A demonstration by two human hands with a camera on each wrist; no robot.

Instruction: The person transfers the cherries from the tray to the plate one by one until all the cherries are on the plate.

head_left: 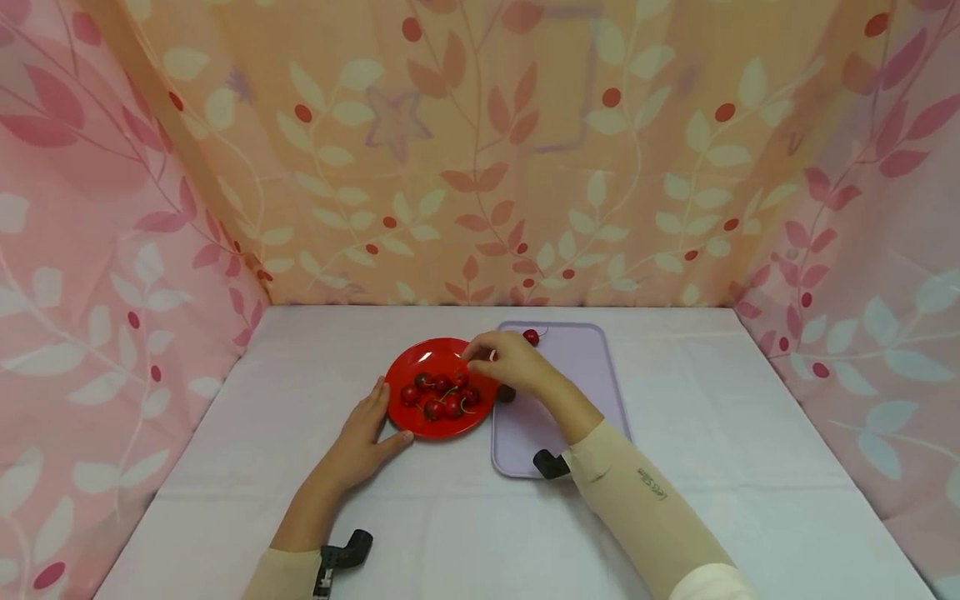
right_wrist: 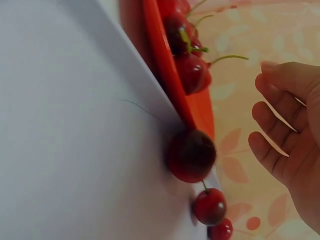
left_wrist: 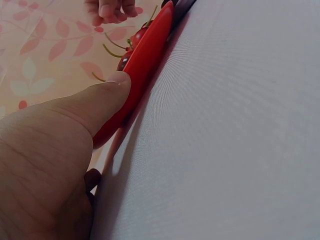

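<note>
I see two bare hands at a white-clothed tabletop (head_left: 675, 433) walled by leaf-print fabric. A red plate (head_left: 408, 417) sits near the middle, holding a small heap of cherries (head_left: 441, 395). Just to its right lies a lilac tray (head_left: 592, 375), with one cherry (head_left: 531, 337) near its far edge and a darker cherry (head_left: 506, 393) on it beside the plate's rim.

My left hand (head_left: 360, 442) rests flat on the cloth against the plate's near-left rim, thumb pressed to the edge, fingers straight, steadying it. My right hand (head_left: 506, 360) hovers over the plate's far right side, fingers loosely curled. From the wrist view its grip looks empty, though I cannot tell for certain whether the fingertips pinch something.

I judge the step in hand to be moving cherries between plate and tray. The next move would call for a light pinch on one fruit or its stem, lifting clear of the rim without rolling the others.
</note>
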